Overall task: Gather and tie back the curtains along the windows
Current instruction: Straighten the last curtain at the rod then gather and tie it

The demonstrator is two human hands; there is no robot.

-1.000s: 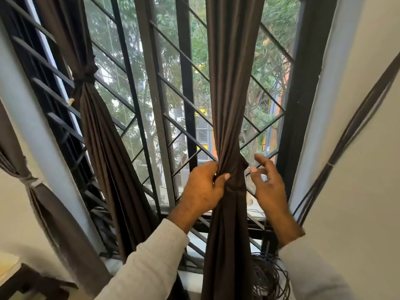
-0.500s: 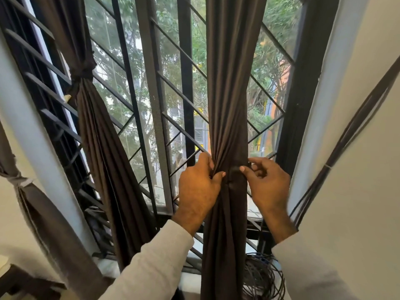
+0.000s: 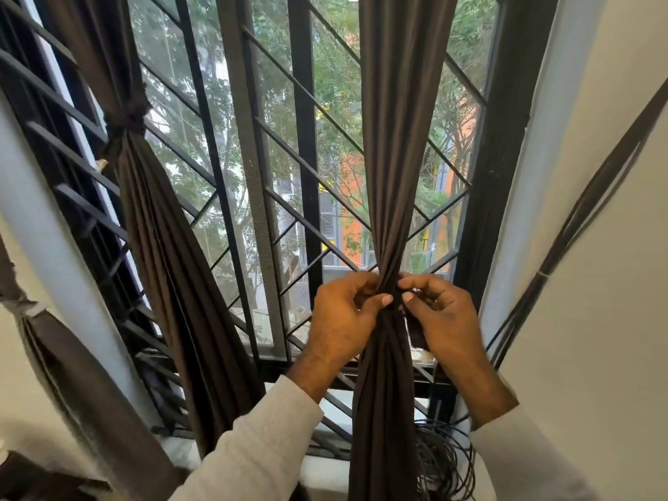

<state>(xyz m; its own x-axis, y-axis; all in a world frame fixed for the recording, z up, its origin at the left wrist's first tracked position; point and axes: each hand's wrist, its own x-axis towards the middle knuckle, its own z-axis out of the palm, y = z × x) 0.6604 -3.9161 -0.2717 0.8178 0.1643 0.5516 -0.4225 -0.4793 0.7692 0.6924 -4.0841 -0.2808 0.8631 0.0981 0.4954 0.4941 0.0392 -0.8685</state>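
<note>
Head view: left hand [image 3: 345, 316] and right hand [image 3: 439, 312] pinching the tie around gathered curtain [image 3: 392, 218] between them, 2 tied curtains [image 3: 144, 182] hanging leftward, this knot seemingly unfinished.

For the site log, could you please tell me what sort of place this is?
Probably a room in a home or flat, above street level: dark curtains hang at a barred window, trees stand outside, and coiled cables lie by the wall.

Left hand [image 3: 341, 316] and right hand [image 3: 442, 316] are raised side by side, fingers [image 3: 412, 282] curled and pinching inward.
</note>
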